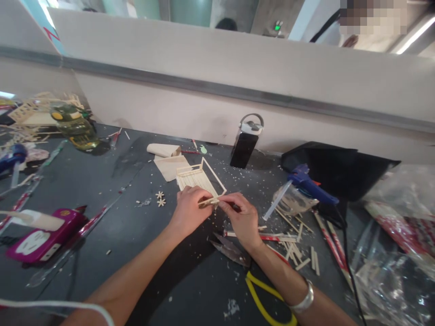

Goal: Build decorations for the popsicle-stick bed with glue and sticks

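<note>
A small model made of thin wooden sticks (196,177) lies in front of me, with a slatted floor and a raised frame along its far and right sides. My left hand (193,204) is closed over its near left part, fingers curled round the near edge. From the right, my right hand (239,213) pinches a wooden stick (212,201) at the model's near corner. The fingertips of both hands almost meet there. Beneath my right hand, scissors with yellow handles (263,296) lie on the table, blades (231,251) pointing left.
A blue glue gun (311,184) rests at the right, its cable trailing forward. Cut sticks (297,251) are scattered near my right forearm. A black bottle (245,145) stands by the partition. At left are a magenta power strip (50,235) and a green bottle (76,129).
</note>
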The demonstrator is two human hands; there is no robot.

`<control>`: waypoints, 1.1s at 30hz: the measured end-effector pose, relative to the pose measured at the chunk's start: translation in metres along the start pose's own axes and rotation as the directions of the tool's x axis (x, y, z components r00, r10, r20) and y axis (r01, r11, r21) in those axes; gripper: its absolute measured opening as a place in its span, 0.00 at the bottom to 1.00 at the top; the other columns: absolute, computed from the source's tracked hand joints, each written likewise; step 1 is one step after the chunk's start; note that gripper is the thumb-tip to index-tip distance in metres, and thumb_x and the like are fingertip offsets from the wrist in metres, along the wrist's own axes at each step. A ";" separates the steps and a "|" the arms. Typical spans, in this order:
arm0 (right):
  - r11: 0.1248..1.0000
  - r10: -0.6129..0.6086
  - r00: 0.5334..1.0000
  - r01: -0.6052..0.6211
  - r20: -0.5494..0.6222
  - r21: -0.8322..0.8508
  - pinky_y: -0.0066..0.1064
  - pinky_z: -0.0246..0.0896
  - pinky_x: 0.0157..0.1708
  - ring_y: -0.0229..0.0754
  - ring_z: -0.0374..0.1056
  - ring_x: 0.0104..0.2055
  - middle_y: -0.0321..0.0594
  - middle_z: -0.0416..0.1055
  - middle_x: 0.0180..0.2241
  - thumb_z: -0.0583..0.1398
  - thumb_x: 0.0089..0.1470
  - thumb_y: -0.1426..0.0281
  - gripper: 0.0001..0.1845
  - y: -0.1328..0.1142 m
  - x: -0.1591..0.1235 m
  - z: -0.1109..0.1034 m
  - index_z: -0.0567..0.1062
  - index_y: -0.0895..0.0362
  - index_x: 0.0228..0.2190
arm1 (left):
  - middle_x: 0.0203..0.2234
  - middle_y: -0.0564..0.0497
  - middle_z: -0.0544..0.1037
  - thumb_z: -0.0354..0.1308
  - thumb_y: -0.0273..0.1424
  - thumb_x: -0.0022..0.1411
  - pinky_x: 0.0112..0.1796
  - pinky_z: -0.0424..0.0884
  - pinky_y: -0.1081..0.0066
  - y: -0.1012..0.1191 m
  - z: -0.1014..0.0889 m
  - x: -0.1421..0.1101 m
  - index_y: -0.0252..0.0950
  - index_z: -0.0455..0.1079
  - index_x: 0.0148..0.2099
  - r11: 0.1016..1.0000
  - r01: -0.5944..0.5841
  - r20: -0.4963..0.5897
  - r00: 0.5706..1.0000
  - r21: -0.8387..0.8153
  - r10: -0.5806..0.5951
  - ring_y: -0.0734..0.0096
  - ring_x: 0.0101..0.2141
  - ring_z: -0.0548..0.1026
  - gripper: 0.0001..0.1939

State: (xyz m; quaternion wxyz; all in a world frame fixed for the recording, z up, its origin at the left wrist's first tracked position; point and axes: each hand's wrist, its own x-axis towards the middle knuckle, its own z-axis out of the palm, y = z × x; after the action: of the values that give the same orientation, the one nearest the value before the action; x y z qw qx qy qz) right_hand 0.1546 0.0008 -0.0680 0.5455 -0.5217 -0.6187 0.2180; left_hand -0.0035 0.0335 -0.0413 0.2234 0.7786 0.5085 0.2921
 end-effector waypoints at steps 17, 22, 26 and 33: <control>0.995 0.100 0.995 -0.101 -0.030 -0.019 0.28 0.60 0.30 0.38 0.67 0.29 0.34 0.74 0.27 0.64 0.52 0.73 0.02 0.002 -0.002 0.004 0.77 0.55 0.28 | 0.28 0.53 0.77 0.60 0.27 0.56 0.39 0.60 0.62 0.003 0.003 0.001 0.40 0.73 0.30 0.999 0.016 -0.018 1.000 0.051 -0.015 0.62 0.37 0.72 0.03; 0.991 0.134 0.989 -0.135 -0.060 -0.019 0.29 0.61 0.29 0.39 0.68 0.27 0.34 0.74 0.26 0.64 0.51 0.71 0.03 0.003 0.000 0.005 0.75 0.56 0.27 | 0.28 0.53 0.77 0.60 0.28 0.56 0.38 0.60 0.64 0.004 0.005 0.001 0.39 0.73 0.29 0.996 0.001 -0.034 0.999 0.092 0.002 0.62 0.36 0.72 0.04; 0.990 0.142 0.988 -0.143 -0.059 -0.014 0.29 0.61 0.29 0.39 0.68 0.27 0.34 0.74 0.25 0.64 0.50 0.71 0.03 0.003 0.001 0.004 0.75 0.55 0.26 | 0.29 0.52 0.77 0.60 0.27 0.56 0.37 0.60 0.64 0.004 0.006 0.002 0.39 0.73 0.29 0.991 -0.015 -0.039 0.999 0.131 0.020 0.62 0.36 0.72 0.04; 0.988 0.152 0.987 -0.152 -0.054 0.005 0.29 0.63 0.29 0.39 0.69 0.27 0.34 0.74 0.25 0.64 0.50 0.70 0.03 0.001 0.001 0.004 0.75 0.55 0.26 | 0.29 0.51 0.77 0.59 0.27 0.56 0.37 0.59 0.63 0.002 0.007 0.001 0.39 0.73 0.29 0.983 -0.035 -0.024 0.999 0.181 0.040 0.61 0.37 0.72 0.05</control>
State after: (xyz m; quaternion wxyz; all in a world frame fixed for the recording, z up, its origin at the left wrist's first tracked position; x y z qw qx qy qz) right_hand 0.1515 0.0033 -0.0698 0.5442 -0.5728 -0.5619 0.2449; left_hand 0.0028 0.0335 -0.0453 0.1393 0.8009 0.5212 0.2599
